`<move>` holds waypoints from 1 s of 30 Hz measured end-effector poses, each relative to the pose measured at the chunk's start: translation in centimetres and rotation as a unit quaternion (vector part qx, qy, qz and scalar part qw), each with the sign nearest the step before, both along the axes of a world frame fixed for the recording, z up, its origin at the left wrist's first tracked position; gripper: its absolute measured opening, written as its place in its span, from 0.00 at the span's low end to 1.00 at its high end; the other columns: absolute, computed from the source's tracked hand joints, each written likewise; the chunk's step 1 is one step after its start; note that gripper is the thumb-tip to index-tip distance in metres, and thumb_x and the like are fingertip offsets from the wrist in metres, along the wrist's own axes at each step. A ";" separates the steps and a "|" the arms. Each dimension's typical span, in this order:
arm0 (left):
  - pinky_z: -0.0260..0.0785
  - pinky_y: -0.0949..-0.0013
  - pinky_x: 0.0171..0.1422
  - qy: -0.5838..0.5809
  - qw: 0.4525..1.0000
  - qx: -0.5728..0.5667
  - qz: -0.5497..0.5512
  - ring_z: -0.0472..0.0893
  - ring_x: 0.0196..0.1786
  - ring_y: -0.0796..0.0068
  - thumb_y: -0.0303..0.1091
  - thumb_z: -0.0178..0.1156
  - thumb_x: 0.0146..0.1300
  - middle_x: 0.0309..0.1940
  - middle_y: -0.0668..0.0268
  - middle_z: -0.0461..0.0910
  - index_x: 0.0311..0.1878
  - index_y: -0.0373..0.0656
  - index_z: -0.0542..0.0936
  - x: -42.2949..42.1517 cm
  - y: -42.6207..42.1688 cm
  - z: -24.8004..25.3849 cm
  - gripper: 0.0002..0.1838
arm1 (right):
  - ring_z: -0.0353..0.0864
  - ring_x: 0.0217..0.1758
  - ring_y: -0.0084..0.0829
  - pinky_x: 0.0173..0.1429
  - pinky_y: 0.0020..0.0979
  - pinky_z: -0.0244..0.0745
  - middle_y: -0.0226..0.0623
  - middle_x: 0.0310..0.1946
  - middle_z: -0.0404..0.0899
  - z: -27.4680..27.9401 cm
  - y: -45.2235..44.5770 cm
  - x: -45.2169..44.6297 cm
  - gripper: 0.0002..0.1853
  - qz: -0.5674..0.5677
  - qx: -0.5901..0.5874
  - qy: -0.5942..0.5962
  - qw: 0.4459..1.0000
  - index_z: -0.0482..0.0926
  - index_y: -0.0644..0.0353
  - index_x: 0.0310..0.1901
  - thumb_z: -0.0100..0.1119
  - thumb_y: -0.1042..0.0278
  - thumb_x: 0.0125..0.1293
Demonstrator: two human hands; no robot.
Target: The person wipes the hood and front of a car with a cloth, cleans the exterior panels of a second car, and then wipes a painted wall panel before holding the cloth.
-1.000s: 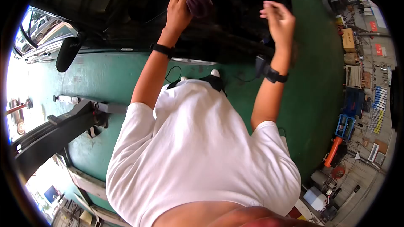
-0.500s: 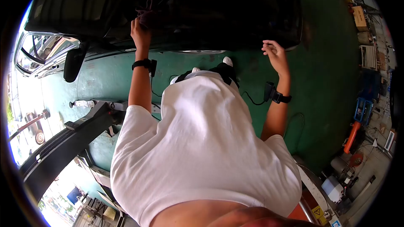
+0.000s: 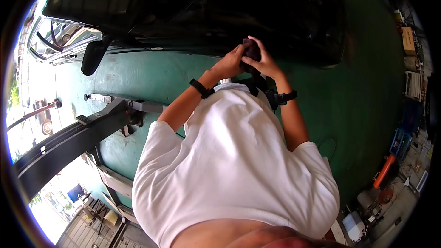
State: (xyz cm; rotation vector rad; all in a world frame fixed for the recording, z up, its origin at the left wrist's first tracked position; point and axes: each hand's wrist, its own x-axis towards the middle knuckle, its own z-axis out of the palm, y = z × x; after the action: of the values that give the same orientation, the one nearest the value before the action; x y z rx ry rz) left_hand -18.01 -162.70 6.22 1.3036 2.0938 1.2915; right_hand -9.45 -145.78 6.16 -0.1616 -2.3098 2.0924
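A dark maroon cloth (image 3: 251,51) is bunched between my two hands, in front of my waist. My left hand (image 3: 229,63) has its fingers closed on the cloth's left side. From the right, my right hand (image 3: 266,62) grips the same cloth, thumb toward me and fingers curled over the far side. Just beyond my hands is the glossy black car (image 3: 183,32), its side toward me. Whether the cloth touches the bodywork I cannot tell.
The car's side mirror (image 3: 95,56) juts out at left. A dark lift arm (image 3: 73,133) crosses the green floor (image 3: 138,75) on my left. Along the right wall lie boxes, tools and an orange cylinder (image 3: 385,171).
My left hand has come off the car's surface with the cloth, moving right and toward me. My right hand, formerly empty, has moved left and taken hold of the cloth too.
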 end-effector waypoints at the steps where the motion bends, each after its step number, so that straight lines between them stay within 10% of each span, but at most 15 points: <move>1: 0.77 0.56 0.58 0.002 1.000 0.002 0.009 0.81 0.54 0.49 0.22 0.72 0.49 0.58 0.49 0.73 0.66 0.34 0.66 -0.2 -0.3 0.5 0.39 | 0.69 0.70 0.41 0.73 0.38 0.64 0.49 0.66 0.69 -0.5 0.5 -0.1 0.45 0.009 0.002 0.002 1.000 0.57 0.54 0.73 0.73 0.53 0.60; 7: 0.78 0.59 0.55 -0.040 0.998 -0.039 0.028 0.82 0.54 0.55 0.19 0.63 0.59 0.49 0.55 0.79 0.58 0.37 0.75 -3.2 -6.3 -1.3 0.21 | 0.82 0.55 0.50 0.57 0.42 0.76 0.55 0.51 0.80 -5.6 7.0 1.9 0.38 -0.168 0.237 -0.064 0.955 0.66 0.59 0.62 0.75 0.57 0.53; 15: 0.76 0.64 0.47 0.019 0.943 -0.042 0.329 0.82 0.45 0.63 0.23 0.58 0.65 0.42 0.61 0.80 0.50 0.40 0.77 -6.8 -15.0 -0.4 0.11 | 0.80 0.56 0.56 0.58 0.50 0.76 0.55 0.53 0.81 -7.9 7.1 -3.1 0.34 -0.248 0.438 -0.151 0.851 0.75 0.62 0.60 0.70 0.51 0.55; 23: 0.74 0.58 0.56 0.066 0.944 -0.016 0.322 0.79 0.52 0.54 0.25 0.57 0.63 0.46 0.56 0.76 0.53 0.42 0.75 -7.0 -12.9 0.2 0.14 | 0.72 0.62 0.56 0.63 0.49 0.72 0.49 0.60 0.75 -8.2 -3.8 -10.1 0.28 -0.111 0.460 0.053 0.879 0.77 0.54 0.60 0.70 0.60 0.56; 30: 0.66 0.52 0.70 0.234 0.937 -0.158 0.204 0.67 0.71 0.53 0.30 0.61 0.61 0.67 0.54 0.69 0.65 0.42 0.70 -8.6 -8.8 -3.9 0.27 | 0.72 0.59 0.53 0.60 0.47 0.75 0.41 0.57 0.73 -5.9 -3.5 -8.4 0.30 -0.151 0.482 -0.012 0.863 0.78 0.52 0.59 0.72 0.65 0.52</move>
State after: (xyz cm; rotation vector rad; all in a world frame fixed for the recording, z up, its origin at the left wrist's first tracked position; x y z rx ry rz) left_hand -26.59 -171.46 2.27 1.1494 2.8818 0.7658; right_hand -17.89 -149.27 0.23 -0.4648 -2.7773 0.6405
